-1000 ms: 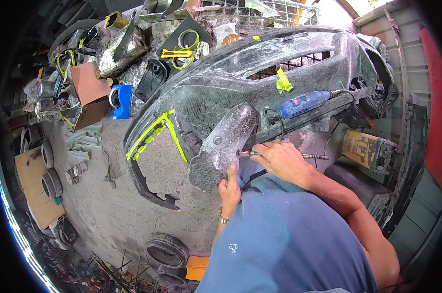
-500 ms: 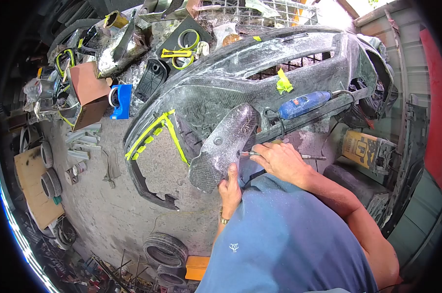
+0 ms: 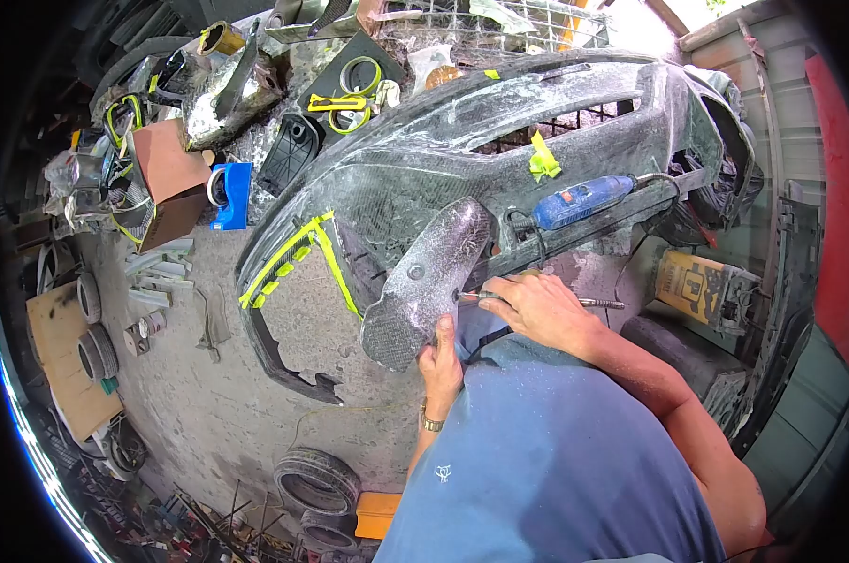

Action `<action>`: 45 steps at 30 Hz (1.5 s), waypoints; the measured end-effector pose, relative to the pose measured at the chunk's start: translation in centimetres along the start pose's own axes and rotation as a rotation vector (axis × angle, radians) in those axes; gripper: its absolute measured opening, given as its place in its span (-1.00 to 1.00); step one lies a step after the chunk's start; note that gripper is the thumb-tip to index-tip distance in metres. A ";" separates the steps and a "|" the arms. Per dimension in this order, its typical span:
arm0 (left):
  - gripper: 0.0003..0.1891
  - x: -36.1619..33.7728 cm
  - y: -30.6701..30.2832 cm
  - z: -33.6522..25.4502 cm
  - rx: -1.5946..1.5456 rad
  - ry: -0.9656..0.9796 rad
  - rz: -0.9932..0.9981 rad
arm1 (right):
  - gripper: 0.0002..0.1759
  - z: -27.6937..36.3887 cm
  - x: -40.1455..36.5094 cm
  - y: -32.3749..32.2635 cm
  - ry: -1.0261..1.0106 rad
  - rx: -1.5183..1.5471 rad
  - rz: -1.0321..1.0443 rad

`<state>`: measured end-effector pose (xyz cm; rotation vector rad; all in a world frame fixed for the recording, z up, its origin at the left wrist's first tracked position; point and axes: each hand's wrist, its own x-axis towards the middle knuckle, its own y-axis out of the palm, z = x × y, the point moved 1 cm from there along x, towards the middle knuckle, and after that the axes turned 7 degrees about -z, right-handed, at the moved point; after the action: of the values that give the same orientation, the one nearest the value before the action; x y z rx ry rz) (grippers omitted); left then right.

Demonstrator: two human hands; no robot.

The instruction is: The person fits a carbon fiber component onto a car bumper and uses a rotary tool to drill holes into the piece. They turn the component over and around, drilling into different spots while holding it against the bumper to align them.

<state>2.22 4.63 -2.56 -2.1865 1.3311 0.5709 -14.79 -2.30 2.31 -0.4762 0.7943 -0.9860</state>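
My left hand (image 3: 439, 369) grips the lower edge of a dusty, dark, woven-textured panel (image 3: 415, 305), thumb on the face and fingers hidden behind. In my right hand (image 3: 542, 312) is a slim metal rotary tool handpiece (image 3: 601, 303), pinched like a pen. Its tip meets the panel at a small dark hole near the right edge. A blue rotary tool body (image 3: 584, 203) lies beyond on a large dusty car bumper (image 3: 410, 178) of similar weave. Yellow-green tape (image 3: 298, 253) marks the bumper's left opening.
Tape rolls and a yellow cutter (image 3: 335, 102) lie past the bumper, with a blue tape dispenser (image 3: 231, 197) and cardboard box (image 3: 169, 169) to the left. Tyres (image 3: 316, 480) sit on the floor below. A yellow-labelled container (image 3: 696, 286) stands right, near the metal wall.
The panel and both hands have shifted very slightly left. The handpiece tip stays at the same hole, and both grips are unchanged.
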 end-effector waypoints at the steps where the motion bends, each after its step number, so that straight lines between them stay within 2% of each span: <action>1: -0.38 0.1 0.0 0.3 -0.016 0.011 -0.005 | -0.67 0.0 0.0 0.0 0.000 0.001 0.000; 13: -0.30 0.7 -0.1 1.3 -0.044 0.032 -0.015 | -0.68 0.1 0.0 0.2 -0.006 0.019 0.039; 17: -0.31 0.6 0.0 1.0 -0.066 0.051 0.002 | -0.68 0.1 0.1 0.2 0.007 0.014 0.058; 19: -0.31 0.5 0.0 1.0 -0.013 -0.015 -0.041 | -0.67 0.1 0.1 0.2 0.014 0.007 0.070; 25: -0.31 0.5 0.0 0.8 -0.030 0.025 -0.010 | -0.66 0.0 0.2 0.1 0.022 0.023 0.053; 30: -0.33 0.5 -0.1 0.6 -0.041 -0.017 -0.014 | -0.68 -0.2 0.2 0.5 -0.007 0.036 -0.003; 40: -0.36 0.4 0.3 0.3 -0.080 -0.027 -0.028 | -0.69 0.1 0.3 0.0 -0.004 0.032 0.039; 45: -0.36 0.5 0.0 0.7 -0.072 -0.018 -0.022 | -0.71 0.0 0.4 0.1 -0.049 -0.033 -0.088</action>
<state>2.40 4.67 -3.39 -2.2460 1.2941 0.6379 -14.60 -2.56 2.08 -0.5655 0.7522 -1.0397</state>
